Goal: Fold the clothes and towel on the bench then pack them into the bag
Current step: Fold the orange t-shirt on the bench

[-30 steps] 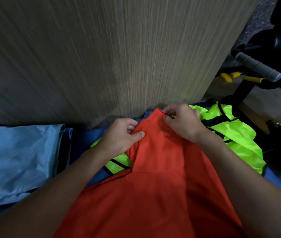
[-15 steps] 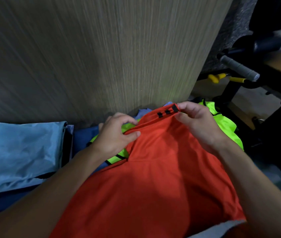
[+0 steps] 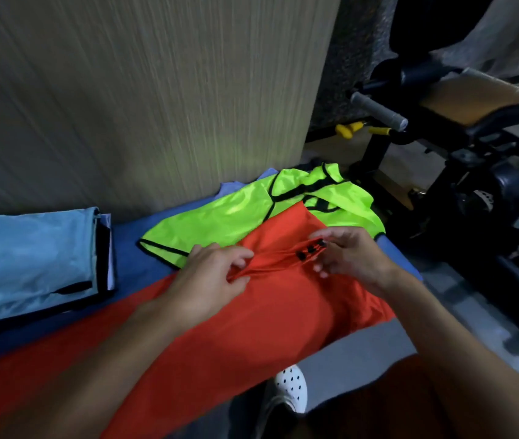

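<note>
The orange shirt (image 3: 251,327) lies spread over the blue bench (image 3: 134,248), its long body running from the near left, where it hangs toward the person, up to the far right. Its top edge is gathered into a tight ridge that runs left to right between the two hands, with a few small black buttons (image 3: 310,250) near the right end. The left hand (image 3: 213,274) is pinched shut on the left end of that ridge; the right hand (image 3: 350,255) grips the buttoned end between thumb and fingertips, the other fingers loose. Both hands sit at about the same depth, so the ridge lies square across the person. I'd judge any fold will turn on that line.

Just beyond, partly under the shirt's far edge, lies a neon green vest (image 3: 239,217). Well to the left sits a folded light-blue garment (image 3: 26,258). I see no bag.
</note>
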The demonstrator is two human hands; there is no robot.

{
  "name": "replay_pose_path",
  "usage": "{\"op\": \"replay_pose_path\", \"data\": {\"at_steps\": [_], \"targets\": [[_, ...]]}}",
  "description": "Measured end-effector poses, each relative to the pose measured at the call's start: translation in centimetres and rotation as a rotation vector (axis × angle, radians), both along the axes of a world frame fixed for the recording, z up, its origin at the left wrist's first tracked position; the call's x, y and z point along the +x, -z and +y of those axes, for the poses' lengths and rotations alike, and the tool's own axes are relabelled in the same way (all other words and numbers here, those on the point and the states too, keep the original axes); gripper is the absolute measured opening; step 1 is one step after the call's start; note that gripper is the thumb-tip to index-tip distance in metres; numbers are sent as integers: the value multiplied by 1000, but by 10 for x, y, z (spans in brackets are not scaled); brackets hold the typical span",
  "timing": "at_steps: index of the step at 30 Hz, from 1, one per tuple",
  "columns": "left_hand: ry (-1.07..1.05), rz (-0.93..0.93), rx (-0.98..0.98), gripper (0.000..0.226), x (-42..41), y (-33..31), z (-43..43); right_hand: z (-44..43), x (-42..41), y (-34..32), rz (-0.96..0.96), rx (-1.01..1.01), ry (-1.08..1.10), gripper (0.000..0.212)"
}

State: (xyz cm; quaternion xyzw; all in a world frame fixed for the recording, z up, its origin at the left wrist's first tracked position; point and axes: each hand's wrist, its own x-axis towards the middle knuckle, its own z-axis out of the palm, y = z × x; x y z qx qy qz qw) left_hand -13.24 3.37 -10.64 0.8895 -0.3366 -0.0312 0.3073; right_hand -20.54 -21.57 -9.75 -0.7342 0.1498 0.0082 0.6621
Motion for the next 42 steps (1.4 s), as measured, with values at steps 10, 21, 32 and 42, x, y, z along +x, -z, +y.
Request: {"op": "replay_pose_path", "data": {"at_steps": [10,21,32,42], "targets": [[154,-161,250,30,-25,17,-5,-1,-19,14,37,-330,38,8],[351,-317,360,36,10,-31,-78,-11,-41,7,58,-781,209,26],[603,-332,738,54,43,-21,-177,-34,-80,38,238,-350,558,63],[600,-361,562,15,54,-25,-167,-39,-86,36,237,-448,428,22]]}}
